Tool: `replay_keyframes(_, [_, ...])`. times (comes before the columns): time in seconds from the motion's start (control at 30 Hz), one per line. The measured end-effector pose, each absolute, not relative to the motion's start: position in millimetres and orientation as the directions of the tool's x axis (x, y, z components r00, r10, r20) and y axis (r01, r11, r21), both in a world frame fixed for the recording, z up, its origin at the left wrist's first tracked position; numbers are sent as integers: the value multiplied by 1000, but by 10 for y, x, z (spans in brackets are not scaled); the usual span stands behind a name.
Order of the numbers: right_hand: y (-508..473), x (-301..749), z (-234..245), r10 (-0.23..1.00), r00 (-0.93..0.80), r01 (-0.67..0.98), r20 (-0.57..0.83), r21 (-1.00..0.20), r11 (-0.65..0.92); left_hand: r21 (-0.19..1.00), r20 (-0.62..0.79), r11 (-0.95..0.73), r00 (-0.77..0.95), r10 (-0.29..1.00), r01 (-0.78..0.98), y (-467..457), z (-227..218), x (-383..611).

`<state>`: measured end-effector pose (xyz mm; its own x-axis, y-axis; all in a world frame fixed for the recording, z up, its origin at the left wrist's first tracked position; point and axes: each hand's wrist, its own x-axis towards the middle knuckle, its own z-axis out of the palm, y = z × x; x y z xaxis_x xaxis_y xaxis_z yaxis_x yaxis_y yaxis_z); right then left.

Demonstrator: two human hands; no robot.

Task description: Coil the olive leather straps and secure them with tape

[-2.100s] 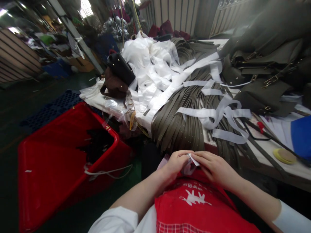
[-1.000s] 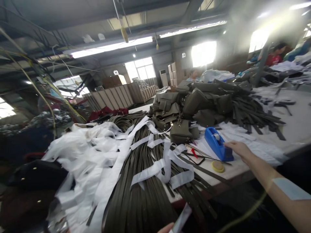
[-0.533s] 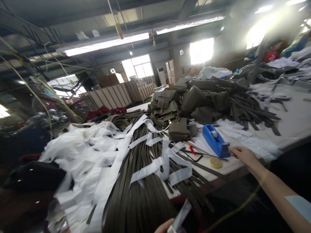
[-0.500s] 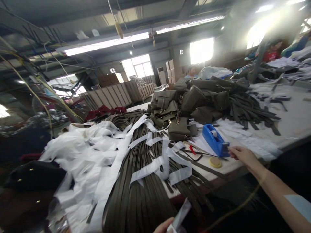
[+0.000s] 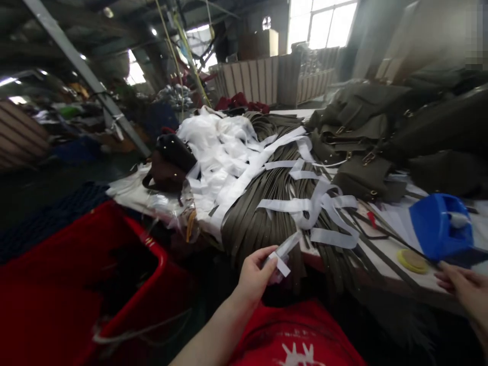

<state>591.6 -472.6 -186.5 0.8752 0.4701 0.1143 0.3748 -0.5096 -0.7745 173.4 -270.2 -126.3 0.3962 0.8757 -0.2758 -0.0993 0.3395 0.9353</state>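
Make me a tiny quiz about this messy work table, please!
1. True or false: the left hand pinches a white strip.
2. What colour is the tape dispenser just beyond the right hand? A red, B blue, C green.
3. Fill in: the big crate on the left is ____.

Key: 1 true; 2 B; 3 red.

Dim hall, glaring windows (image 5: 322, 23) behind, soft blur throughout, edges bent by the wide lens
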Motion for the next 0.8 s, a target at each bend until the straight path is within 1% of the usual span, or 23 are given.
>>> replay_keyframes(0.03, [-4603, 5648, -1793, 435, 901, 232, -4, -842, -488, 944, -261, 319, 393, 881, -88, -2702, -1278, 1742])
replay_keyframes(0.07, [-4463, 5352, -1710, 447, 891, 149, -77, -880, -450, 953, -243, 295, 393, 887, -76, -2704, -1289, 1754])
replay_keyframes(0.1, [-4317, 5041, -1620, 554, 822, 120, -131, -911, -393, 962, -223, 268, 394, 892, -61, -2710, -1296, 1769])
replay_keyframes(0.17, [-4040, 4446, -1432, 724, 654, 46, -218, -944, -326, 977, -181, 210, 399, 899, -31, -2727, -1299, 1795])
replay_keyframes(0.23, [-3832, 3963, -1267, 850, 479, 1, -220, -968, -251, 987, -144, 161, 398, 906, -8, -2746, -1296, 1804])
replay_keyframes(0.33, [-3674, 3524, -1129, 937, 269, -77, -221, -975, -208, 994, -104, 107, 387, 916, 12, -2769, -1292, 1779])
replay_keyframes(0.43, [-3602, 3359, -1139, 956, 172, -118, -237, -969, -218, 996, -87, 82, 371, 924, 29, -2780, -1290, 1739])
replay_keyframes(0.57, [-3502, 3319, -1287, 945, 133, -109, -299, -952, -286, 997, -74, 62, 343, 936, 46, -2783, -1283, 1715])
replay_keyframes(0.7, [-3412, 3321, -1445, 933, 78, -102, -351, -934, -342, 993, -111, 120, 376, 920, 1, -2803, -1273, 1728])
replay_keyframes(0.8, [-3372, 3328, -1506, 930, 35, -134, -366, -924, -359, 983, -137, 176, 403, 905, -61, -2810, -1253, 1743])
